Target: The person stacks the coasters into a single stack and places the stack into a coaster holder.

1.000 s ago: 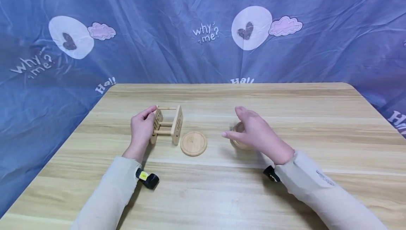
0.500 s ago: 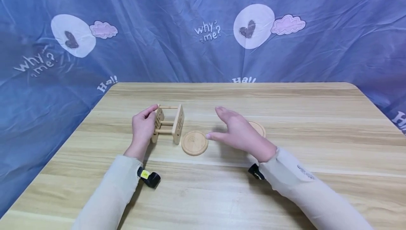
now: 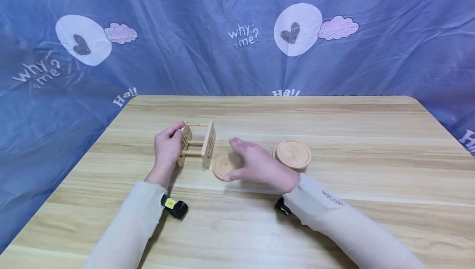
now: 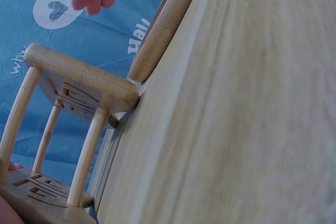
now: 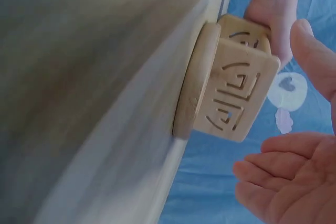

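My left hand grips the left side panel of a small wooden coaster rack, which has cut-out patterned sides joined by thin rods. No coaster sits between its panels. Just right of the rack, a round wooden coaster lies flat on the table. Over that coaster's right part hovers my right hand, thumb and fingers spread apart with nothing between them. In the right wrist view the open palm faces the coaster's edge, with the rack behind it.
A short stack of round wooden coasters, the top one engraved with a plant-like design, stands right of my right hand. The wood-grain table ends at the back against a blue printed cloth.
My right hand has moved left from above the coaster stack to the single coaster, uncovering the stack. The left hand and the rack have stayed in place.
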Motion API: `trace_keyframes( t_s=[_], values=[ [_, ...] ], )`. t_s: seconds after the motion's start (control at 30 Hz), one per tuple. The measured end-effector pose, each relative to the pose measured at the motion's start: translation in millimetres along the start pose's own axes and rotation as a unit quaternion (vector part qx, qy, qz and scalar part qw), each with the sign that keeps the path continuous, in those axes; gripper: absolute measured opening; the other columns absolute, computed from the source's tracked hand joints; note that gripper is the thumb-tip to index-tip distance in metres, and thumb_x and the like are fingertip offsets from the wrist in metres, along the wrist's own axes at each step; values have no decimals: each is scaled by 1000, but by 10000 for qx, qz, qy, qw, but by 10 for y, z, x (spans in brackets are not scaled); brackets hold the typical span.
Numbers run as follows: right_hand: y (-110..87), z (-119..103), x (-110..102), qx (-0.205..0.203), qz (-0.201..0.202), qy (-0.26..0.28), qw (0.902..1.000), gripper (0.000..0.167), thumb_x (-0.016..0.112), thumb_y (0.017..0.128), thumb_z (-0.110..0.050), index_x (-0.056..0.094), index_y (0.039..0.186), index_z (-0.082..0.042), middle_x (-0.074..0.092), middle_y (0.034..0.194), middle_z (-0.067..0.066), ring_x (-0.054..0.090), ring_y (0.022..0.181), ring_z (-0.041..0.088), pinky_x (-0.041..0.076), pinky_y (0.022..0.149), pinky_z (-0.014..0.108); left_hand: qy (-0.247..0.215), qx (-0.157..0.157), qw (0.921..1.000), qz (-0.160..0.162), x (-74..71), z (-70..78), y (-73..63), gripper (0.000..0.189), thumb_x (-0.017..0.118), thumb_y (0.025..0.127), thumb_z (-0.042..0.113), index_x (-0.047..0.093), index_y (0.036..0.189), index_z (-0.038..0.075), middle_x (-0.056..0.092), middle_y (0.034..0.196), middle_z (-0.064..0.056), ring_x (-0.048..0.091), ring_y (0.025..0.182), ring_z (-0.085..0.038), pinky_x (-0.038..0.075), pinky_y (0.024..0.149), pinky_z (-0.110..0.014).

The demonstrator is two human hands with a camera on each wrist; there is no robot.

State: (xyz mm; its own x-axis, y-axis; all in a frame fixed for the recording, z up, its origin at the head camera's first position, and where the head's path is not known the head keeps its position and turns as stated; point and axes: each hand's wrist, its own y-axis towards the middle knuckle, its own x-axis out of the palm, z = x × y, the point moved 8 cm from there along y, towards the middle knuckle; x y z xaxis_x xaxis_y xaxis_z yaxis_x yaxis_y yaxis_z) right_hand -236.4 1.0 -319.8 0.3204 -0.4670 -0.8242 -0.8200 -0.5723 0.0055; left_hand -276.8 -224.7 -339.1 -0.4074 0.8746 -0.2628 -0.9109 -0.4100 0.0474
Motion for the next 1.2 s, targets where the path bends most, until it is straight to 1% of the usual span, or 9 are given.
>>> trace_keyframes(
  t_s=[0.17,0.37,0.5,0.6,1.0,1.2],
  values=[
    [61,-46,80,-33,-186,98,9998,97,77,69,-41,28,143,-1,26,149,13,26,137,27,20,111,37,-2,-2,10000,-9,-5,-3,3,32,48,91,10,63,120,9,54,132,-6,44,124,-15,35,103,-30],
    [127,-46,200,110,-634,192,9977,99,77,69,-40,25,144,-1,23,151,12,22,138,25,19,112,36,17,3,10000,4,-16,-7,8,31,48,91,9,62,120,9,54,132,-6,44,124,-15,35,103,-30],
    [173,-38,292,183,-973,65,9951,100,76,70,-40,23,144,-1,20,152,11,20,139,24,17,112,35,3,13,10000,31,-14,-8,11,31,49,91,9,63,119,9,55,131,-6,45,123,-16,36,102,-30],
    [207,-25,339,211,-1139,-72,9932,99,75,71,-40,22,144,0,19,152,10,18,140,23,15,113,34,16,33,10000,38,-8,-4,11,31,49,91,10,63,118,9,56,130,-6,46,122,-15,36,102,-30],
    [298,68,409,519,-1452,-287,9876,102,75,69,-41,19,145,-2,14,153,10,13,141,23,11,113,34,7,16,10000,3,-9,16,7,31,48,91,10,63,119,8,55,130,-6,45,122,-14,37,101,-30],
    [324,79,434,515,-1462,-272,9875,103,78,68,-39,20,145,-1,15,153,10,14,140,23,12,113,34,-23,-34,10000,16,-6,5,4,31,49,91,11,64,118,9,55,130,-5,46,121,-14,37,101,-30]
  ],
)
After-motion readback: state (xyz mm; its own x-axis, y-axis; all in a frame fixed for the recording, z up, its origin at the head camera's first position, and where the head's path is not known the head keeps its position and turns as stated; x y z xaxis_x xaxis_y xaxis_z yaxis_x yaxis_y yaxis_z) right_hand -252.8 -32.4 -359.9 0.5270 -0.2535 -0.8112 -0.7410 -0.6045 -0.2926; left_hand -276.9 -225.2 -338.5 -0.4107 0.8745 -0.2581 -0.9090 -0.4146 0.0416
